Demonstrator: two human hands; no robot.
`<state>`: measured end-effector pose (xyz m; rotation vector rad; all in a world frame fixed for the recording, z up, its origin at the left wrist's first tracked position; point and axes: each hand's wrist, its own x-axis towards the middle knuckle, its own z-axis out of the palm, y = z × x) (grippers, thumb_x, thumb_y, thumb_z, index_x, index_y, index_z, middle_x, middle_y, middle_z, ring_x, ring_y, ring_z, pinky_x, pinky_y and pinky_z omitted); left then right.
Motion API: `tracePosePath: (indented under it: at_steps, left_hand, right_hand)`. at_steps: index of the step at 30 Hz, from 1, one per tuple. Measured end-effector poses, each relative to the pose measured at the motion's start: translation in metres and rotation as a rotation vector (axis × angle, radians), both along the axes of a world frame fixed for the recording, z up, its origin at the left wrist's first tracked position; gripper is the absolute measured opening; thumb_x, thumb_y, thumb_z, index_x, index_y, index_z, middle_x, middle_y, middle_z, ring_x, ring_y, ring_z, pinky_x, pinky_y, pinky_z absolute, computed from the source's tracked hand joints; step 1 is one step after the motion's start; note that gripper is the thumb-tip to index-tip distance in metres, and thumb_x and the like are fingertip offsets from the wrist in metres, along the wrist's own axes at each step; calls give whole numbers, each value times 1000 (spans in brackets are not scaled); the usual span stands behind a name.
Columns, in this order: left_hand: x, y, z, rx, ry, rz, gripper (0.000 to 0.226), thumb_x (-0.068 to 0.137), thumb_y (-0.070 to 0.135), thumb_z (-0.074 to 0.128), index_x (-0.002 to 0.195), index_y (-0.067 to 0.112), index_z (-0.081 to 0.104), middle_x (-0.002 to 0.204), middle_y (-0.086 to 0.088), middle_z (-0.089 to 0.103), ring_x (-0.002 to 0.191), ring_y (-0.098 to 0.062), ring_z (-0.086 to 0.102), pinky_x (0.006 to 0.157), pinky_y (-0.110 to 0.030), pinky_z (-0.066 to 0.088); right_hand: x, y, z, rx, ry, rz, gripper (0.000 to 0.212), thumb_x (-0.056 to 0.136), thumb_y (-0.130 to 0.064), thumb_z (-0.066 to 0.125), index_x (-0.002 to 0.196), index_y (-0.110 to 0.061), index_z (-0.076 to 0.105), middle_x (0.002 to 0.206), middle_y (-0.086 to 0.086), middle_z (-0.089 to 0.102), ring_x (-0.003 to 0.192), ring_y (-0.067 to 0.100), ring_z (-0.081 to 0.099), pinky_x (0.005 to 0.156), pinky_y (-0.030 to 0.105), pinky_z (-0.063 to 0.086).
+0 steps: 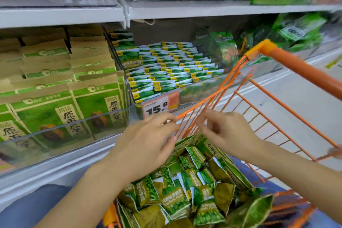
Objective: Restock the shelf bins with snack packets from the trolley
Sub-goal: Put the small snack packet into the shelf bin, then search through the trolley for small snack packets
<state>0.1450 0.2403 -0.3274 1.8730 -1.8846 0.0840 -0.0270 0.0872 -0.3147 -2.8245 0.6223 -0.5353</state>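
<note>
Both my hands hover over the orange trolley [288,65], above its heap of green pea snack packets [177,200]. My left hand [148,142] is palm down, fingers loosely bent, fingertips at the wire rim. My right hand [225,131] is beside it, fingers curled, holding nothing I can see. Ahead, the clear shelf bin [201,90] holds rows of matching green packets behind a 15.8 price tag [160,105].

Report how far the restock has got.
Done: the middle bin already holds neat rows of small green packets. In hand: nothing; left hand and right hand hover above the trolley. Left: a heap of loose pea packets in it.
</note>
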Motion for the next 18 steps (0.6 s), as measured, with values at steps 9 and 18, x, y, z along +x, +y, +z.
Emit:
tracePosePath:
  at_steps: [9, 18]
  left_hand:
    - [5, -2, 1, 98, 121, 58, 39, 91, 42, 36, 116, 34, 64, 119, 20, 59, 102, -7, 61, 66, -31, 52]
    - [0, 1, 7, -23, 131, -75, 63, 81, 71, 40, 124, 29, 61, 125, 14, 61, 114, -8, 55, 88, -27, 46]
  right_hand:
    - [-20, -22, -65, 13, 1246, -34, 47, 92, -52, 53, 95, -6, 62, 80, 5, 57, 74, 24, 52, 63, 31, 43]
    - [17, -9, 5, 854, 402, -134, 27, 93, -24, 57, 74, -7, 62, 49, 2, 59, 43, 15, 56, 47, 25, 48]
